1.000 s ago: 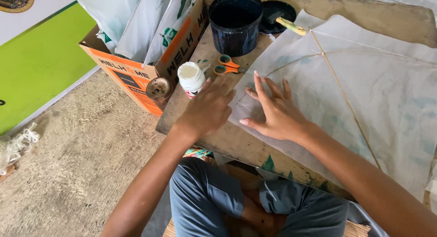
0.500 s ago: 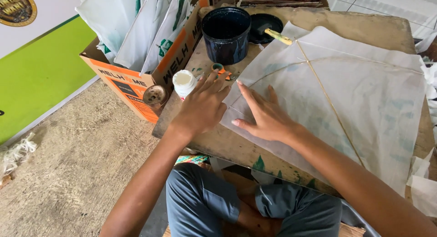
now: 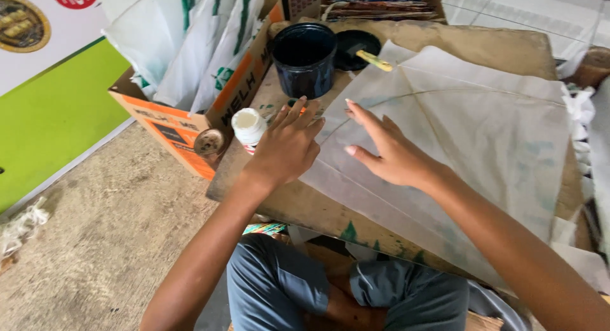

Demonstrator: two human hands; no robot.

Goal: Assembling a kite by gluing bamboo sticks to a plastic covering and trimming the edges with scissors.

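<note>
Both hands flat on the kite sheet

The left hand [image 3: 287,147] and right hand [image 3: 389,154] press the pale translucent paper kite sheet [image 3: 457,147] on the worn brown counter [image 3: 508,51], fingers spread and grasping nothing. The sheet runs off toward 3 o'clock, its thin spine stick [image 3: 438,131] slanting from 11 to 5. A white capped glue bottle [image 3: 249,126] stands at 9 o'clock of the left hand, nearer to it than to the right.

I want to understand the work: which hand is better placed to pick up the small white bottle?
Left. The left hand lies right beside the small white bottle; the right hand rests flat on the white paper kite.
</note>
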